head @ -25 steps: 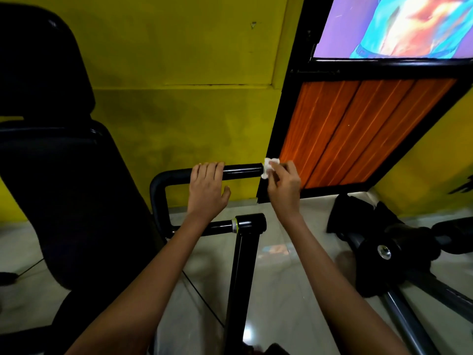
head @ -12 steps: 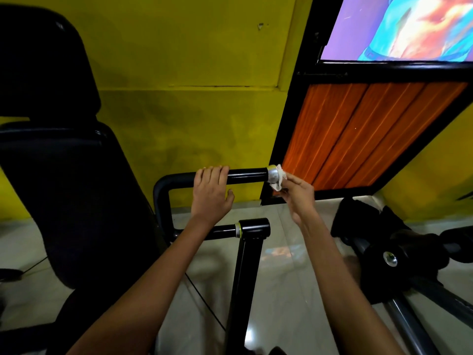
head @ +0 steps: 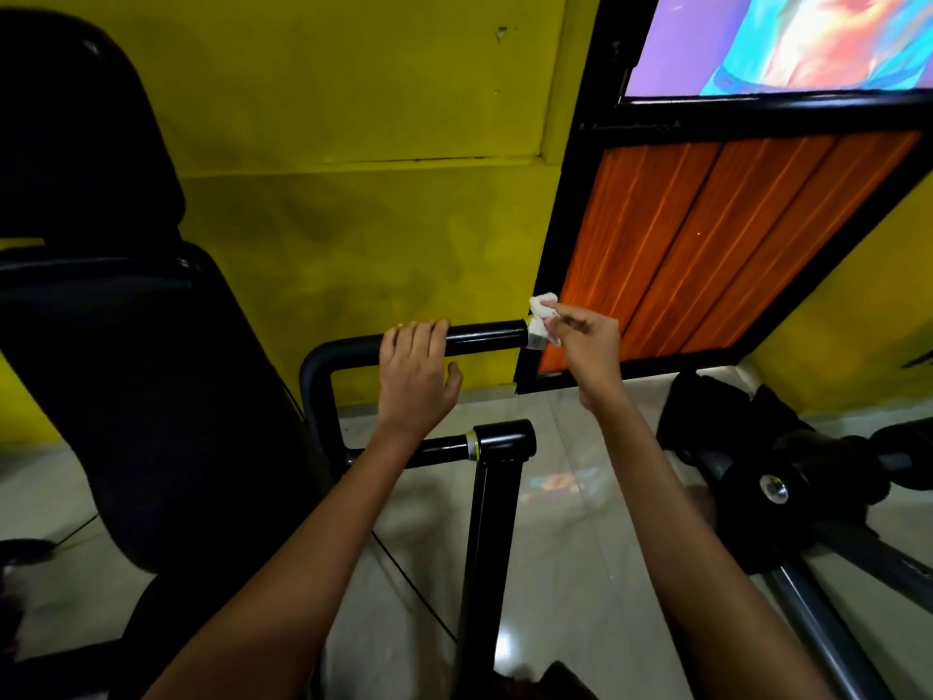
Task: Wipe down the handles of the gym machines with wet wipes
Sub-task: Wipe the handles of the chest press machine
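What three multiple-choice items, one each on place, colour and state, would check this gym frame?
1. Where is the wipe?
A. at the handle's silver end
B. on the floor
C. on the seat

2. What colour is the wall behind the handle?
A. white
B. yellow
C. blue

3. What is the left hand doing?
A. hanging free
B. holding a bottle
C. gripping the handle

Answers: 1 A, the right hand presses the wipe against the bar's end. 2 B, the paint is yellow. 3 C, its fingers curl over the black bar.
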The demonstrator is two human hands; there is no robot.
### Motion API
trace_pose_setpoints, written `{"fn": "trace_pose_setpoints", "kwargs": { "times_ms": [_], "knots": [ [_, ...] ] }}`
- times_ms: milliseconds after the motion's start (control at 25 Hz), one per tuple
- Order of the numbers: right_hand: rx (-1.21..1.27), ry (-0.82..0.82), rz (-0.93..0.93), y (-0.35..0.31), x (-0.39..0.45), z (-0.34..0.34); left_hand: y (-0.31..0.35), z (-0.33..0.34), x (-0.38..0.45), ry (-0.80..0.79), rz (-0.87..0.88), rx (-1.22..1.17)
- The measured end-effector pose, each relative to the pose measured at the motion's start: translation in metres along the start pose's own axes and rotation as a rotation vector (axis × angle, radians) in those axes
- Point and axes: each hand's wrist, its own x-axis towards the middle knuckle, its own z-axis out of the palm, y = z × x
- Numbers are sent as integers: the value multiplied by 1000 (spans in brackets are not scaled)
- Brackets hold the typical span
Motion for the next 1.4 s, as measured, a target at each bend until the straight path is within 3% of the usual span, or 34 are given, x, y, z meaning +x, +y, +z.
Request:
{"fn": "trace_pose_setpoints", "kwargs": {
  "times_ms": [120,160,240,360,520,640,720,840,1000,1160,1240,1400],
  "knots": [
    [82,15,174,7,-1,1,1,-1,0,9,1,5],
    [23,66,150,12,-5,1,0,-1,0,5,1,9],
    [-238,160,-122,18,-13,3,0,-2,0,-17,-4,2],
    [-570,-12,-655,23,-12,15,0,-3,0,-36,10,1],
    [-746,-31,-890,28,-8,32,1,-12,1,-107,-12,-20],
    [-752,90,-935,36,-8,37,1,-21,4,-182,-29,-95],
    [-730,85,-900,38,-12,58,-8,-30,0,-237,-136,-93],
    [-648,-83,-910,38,-30,103,-32,-43,-16,-261,-336,23],
    [-601,-271,-1117,31,-15,75,-57,-51,-40,-304,-415,-4],
    [-600,-219,-1098,28,-13,78,-58,-53,-51,-280,-555,-352],
    [-580,-271,-1089,24,-29,119,-54,-56,-52,-257,-718,-522],
    [-574,-437,-1217,12,-30,141,-59,-63,-67,-324,-792,-599]
  ]
}}
